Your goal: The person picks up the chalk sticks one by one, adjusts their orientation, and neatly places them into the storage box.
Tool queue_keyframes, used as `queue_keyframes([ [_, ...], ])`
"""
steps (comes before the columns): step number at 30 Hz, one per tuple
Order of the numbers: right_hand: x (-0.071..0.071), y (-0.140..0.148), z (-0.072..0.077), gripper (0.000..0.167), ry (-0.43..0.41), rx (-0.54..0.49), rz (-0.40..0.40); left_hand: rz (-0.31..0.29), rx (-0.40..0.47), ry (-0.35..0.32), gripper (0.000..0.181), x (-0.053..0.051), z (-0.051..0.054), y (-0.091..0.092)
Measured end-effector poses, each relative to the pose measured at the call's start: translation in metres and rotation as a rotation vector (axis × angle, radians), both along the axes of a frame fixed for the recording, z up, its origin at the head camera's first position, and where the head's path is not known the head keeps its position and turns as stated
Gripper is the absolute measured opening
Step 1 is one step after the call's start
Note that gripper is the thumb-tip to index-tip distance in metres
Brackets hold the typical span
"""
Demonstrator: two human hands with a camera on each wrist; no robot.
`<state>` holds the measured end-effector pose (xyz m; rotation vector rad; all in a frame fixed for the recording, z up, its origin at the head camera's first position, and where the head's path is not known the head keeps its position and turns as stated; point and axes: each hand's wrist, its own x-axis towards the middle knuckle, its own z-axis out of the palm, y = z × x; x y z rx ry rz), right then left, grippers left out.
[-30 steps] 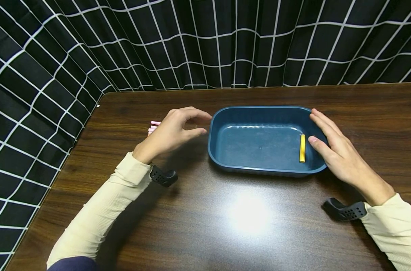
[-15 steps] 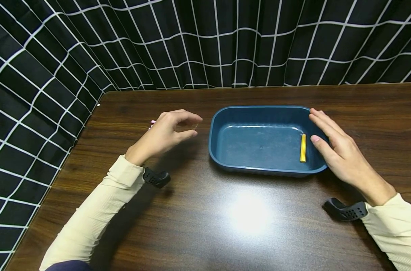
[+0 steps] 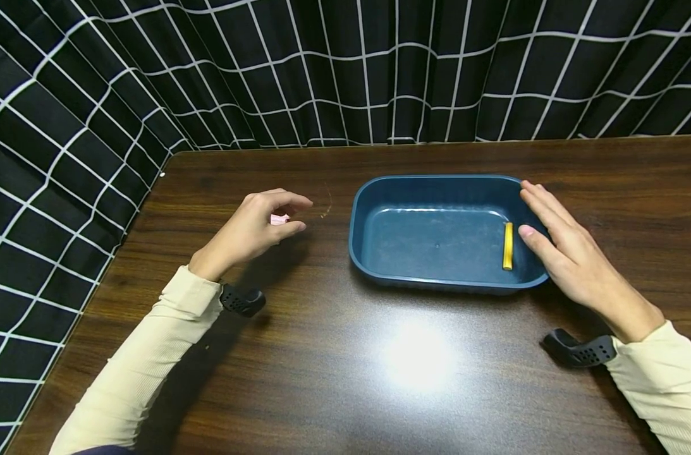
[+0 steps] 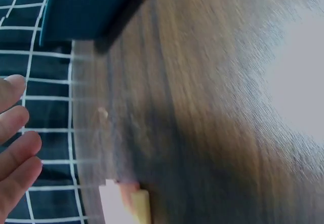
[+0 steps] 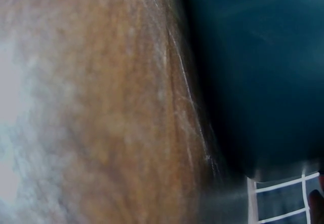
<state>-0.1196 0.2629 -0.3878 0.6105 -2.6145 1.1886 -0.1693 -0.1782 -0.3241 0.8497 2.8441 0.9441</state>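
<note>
Over the left part of the table hovers my left hand (image 3: 248, 227), thumb and fingers apart. Between them shows the end of some pink sticks (image 3: 279, 219) on the table, mostly hidden by the hand. The left wrist view shows blurred pale pink and yellow pieces (image 4: 126, 203) at its lower edge, and the left fingers (image 4: 20, 155) apart from them. My right hand (image 3: 578, 265) rests against the right end of a blue plastic bin (image 3: 436, 282), its fingers along the rim. Inside the bin, near that end, lies a short yellow stick (image 3: 507, 246).
The dark wooden table (image 3: 334, 366) carries a bright light reflection in front of the bin. Black curtains with a white grid (image 3: 379, 76) hang behind it and on the left. A small white speck (image 3: 162, 174) sits at the table's far left corner.
My left hand has moved left, away from the bin's left end, to the pink sticks, which now show between thumb and fingers. The right hand, bin and yellow stick have stayed nearly still.
</note>
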Motion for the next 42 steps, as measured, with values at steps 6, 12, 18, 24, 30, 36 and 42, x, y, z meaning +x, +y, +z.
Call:
queue_keyframes([
  [6, -0.001, 0.000, 0.000, 0.055, 0.008, 0.013, 0.001, 0.021, -0.006, -0.021, 0.033, 0.000, -0.004, -0.011],
  [12, 0.000, 0.000, 0.000, 0.056, -0.006, 0.035, -0.003, 0.052, -0.021, -0.022, 0.032, 0.000, -0.008, -0.019],
  [18, -0.001, 0.001, 0.000, 0.055, 0.004, 0.053, -0.010, 0.077, -0.033, -0.007, 0.028, -0.004, -0.013, -0.026],
  [24, 0.000, 0.000, -0.001, 0.056, -0.011, 0.040, -0.003, 0.074, -0.045, -0.009, 0.034, -0.006, -0.020, -0.035],
  [30, 0.000, 0.001, -0.001, 0.056, -0.013, 0.035, -0.006, 0.062, -0.084, -0.017, 0.033, -0.008, -0.024, -0.043],
  [36, -0.001, 0.000, -0.002, 0.056, 0.001, 0.033, -0.010, 0.047, -0.157, 0.000, 0.027, -0.008, -0.029, -0.052],
  [42, -0.001, 0.000, -0.002, 0.056, 0.005, 0.024, -0.006, 0.036, -0.215, 0.029, 0.021, -0.007, -0.033, -0.056],
])
